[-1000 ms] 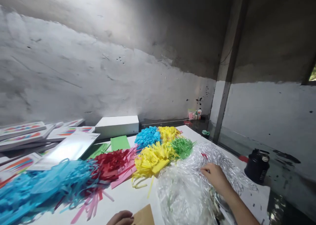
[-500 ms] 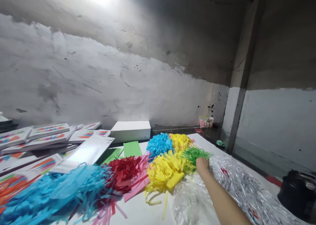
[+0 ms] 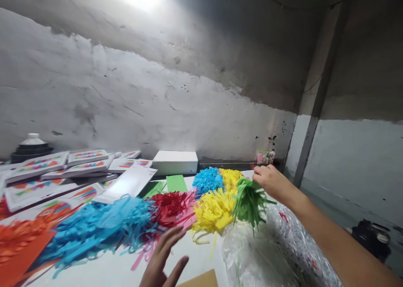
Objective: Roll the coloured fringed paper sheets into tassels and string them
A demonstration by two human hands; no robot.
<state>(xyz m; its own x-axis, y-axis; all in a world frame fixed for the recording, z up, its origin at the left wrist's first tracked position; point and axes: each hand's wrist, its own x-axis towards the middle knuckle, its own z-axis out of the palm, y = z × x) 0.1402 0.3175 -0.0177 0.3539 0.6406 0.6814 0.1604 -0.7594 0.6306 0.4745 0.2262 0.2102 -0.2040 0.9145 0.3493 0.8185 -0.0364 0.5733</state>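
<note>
My right hand pinches the top of a green paper tassel, whose cut strips hang down over clear plastic wrapping. My left hand is low in the middle with thumb and fingers apart, holding nothing, above the white table. Close by it lie red tissue fringe and a long heap of blue tissue fringe. Yellow fringe sits just left of the green tassel. Part of a brown cardboard piece shows at the bottom edge.
Printed white boxes are piled at the left, with orange fringe in front. A plain white box stands against the wall. Another blue bundle lies behind the yellow. At right are shiny clear strands and a black object.
My right hand has lifted the green tassel off the pile, so its strips now hang. My left hand has come into view from below, along with the brown cardboard. The view has turned slightly left.
</note>
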